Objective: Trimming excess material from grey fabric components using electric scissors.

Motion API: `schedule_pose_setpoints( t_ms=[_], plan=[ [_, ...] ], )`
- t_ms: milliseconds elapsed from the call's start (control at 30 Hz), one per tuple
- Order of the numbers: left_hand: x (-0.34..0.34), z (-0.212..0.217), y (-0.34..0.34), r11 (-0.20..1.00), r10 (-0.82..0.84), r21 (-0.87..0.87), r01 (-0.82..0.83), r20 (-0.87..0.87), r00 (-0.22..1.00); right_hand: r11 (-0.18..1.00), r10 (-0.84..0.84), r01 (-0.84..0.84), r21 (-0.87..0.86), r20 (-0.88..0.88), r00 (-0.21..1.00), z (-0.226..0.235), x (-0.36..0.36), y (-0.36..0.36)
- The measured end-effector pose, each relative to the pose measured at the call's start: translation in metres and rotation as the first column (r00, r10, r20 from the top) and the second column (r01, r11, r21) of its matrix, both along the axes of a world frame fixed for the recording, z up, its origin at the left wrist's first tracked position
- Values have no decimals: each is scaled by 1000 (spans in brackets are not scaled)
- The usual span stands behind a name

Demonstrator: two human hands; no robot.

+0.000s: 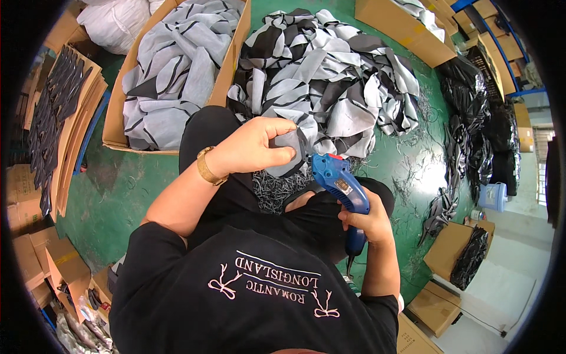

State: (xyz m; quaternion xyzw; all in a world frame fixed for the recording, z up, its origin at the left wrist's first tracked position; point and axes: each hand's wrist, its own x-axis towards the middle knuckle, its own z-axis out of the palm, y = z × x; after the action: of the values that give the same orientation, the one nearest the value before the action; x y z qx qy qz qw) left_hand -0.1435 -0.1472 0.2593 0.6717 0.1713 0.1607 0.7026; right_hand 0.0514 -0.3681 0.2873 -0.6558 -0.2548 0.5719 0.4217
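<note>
My left hand (254,146) pinches a piece of grey fabric (293,141) with a dark edge between thumb and fingers, above my lap. In my right hand (371,219) is a blue handheld electric cutter (344,184) with a small red part at its head, its cord end pointing down toward me. The cutter's head sits right beside the fabric's right edge; whether the blade touches it is too small to tell. Just beyond my hands lies a big heap of grey and black fabric strips (330,76). Thin dark trimmings (277,192) lie beneath the held piece.
At the left stands an open cardboard box (113,127) full of grey fabric. Another box (407,32) is at the far right. Black plastic bags (469,112) and a pale blue bucket (492,196) line the right side. Cardboard sheets with dark strips (71,130) stand far left, above green floor (103,200).
</note>
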Motion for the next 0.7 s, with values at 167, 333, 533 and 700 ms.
schedule_pose_setpoints(
  t_ms=[167, 333, 533, 700],
  plan=[
    [-5, 13, 5, 981, -182, 54, 186, -66, 981, 998, 56, -56, -4, 16, 998, 1, 1, 5],
    [-5, 9, 1, 975, -171, 120, 187, -129, 977, 996, 16, -13, 87, -44, 999, -8, -6, 19],
    [11, -9, -31, 986, -6, -166, 8, 14, 1000, 920, -222, 162, 357, 132, 966, -16, -22, 55],
    [19, -45, -56, 389, 183, -921, 20, 99, 978, 960, -190, 110, 258, 311, 931, -17, -26, 66]
  ],
)
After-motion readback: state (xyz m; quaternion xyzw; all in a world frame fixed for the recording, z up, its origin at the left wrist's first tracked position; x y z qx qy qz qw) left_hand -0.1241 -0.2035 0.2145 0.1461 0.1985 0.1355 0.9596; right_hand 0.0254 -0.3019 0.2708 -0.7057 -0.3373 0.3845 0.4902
